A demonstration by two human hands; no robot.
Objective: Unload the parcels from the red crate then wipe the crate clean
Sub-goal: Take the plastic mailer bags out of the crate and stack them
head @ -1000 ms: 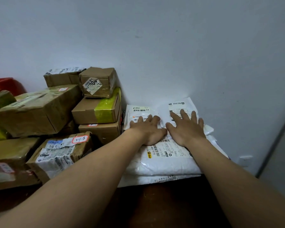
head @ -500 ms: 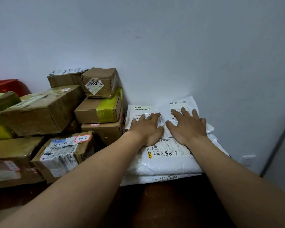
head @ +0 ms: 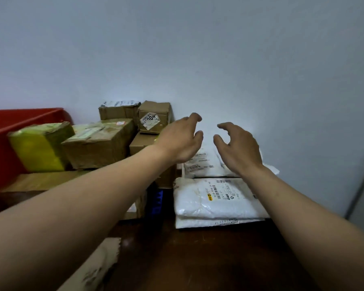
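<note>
A: Starting from the red crate (head: 19,120): it sits at your far left by the wall (head: 219,59), and only its rim and one side show. A yellow-taped parcel (head: 38,148) stands right against that side; whether it is inside the crate or just in front of it, I cannot tell.

B: To the right of it you have a brown taped box (head: 97,143), a small labelled box (head: 153,117) stacked up behind, and then the white mailers (head: 216,198) piled flat on the bench (head: 208,259) against the wall.

A: Your left hand (head: 177,141) and right hand (head: 237,148) hover side by side above the far end of the mailers, touching nothing. The fingers (head: 194,117) of both are loosely curled and apart, pinching nothing.

B: So I'd judge you are in the unloading step, between parcels: the mailers lie put down and both hands are free. Wiping is not yet begun, and no cloth is in view.

A: Your next move calls for a turn to the left, toward the crate. Look inside first, since its floor is hidden. If the yellow-taped parcel is in there, take it with both hands, one on each side; it looks bulky.

B: And set it on bare bench, not on the soft mailers, where it could tip.
</note>
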